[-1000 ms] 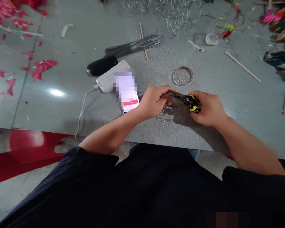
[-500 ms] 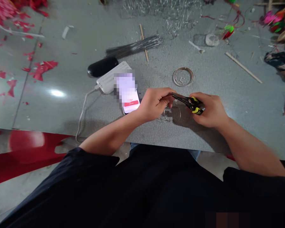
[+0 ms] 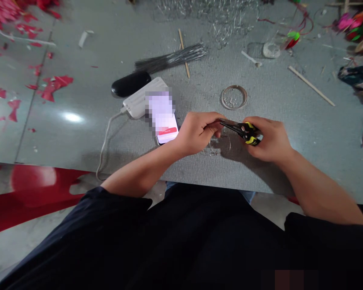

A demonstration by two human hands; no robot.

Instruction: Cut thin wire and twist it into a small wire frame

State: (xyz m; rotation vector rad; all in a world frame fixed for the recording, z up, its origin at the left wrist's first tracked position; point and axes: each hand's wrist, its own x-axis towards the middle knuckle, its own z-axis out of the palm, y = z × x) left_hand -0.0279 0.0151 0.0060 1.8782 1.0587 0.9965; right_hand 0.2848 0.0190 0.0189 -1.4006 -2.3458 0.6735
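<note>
My left hand (image 3: 199,133) is closed in a pinch, thumb against the fingers, on a thin bent wire (image 3: 230,143). Curved loops of that wire show just below my fingertips, and the pinched part is hidden. My right hand (image 3: 269,139) wraps around a pair of long-nose pliers (image 3: 243,131) with black and yellow handles. The narrow jaws point left and meet the fingertips of my left hand. Whether they bite on the wire is too small to tell. Just beyond the pliers lies a shallow ring (image 3: 244,96) with small bits inside it.
Left of my hands lie a lit phone (image 3: 166,121), a white power bank (image 3: 139,102) with a cable, and a black case (image 3: 130,83). A wire bundle (image 3: 169,59) rests across a thin stick. Tangled wire, red scraps (image 3: 56,84) and another stick (image 3: 311,85) lie farther out.
</note>
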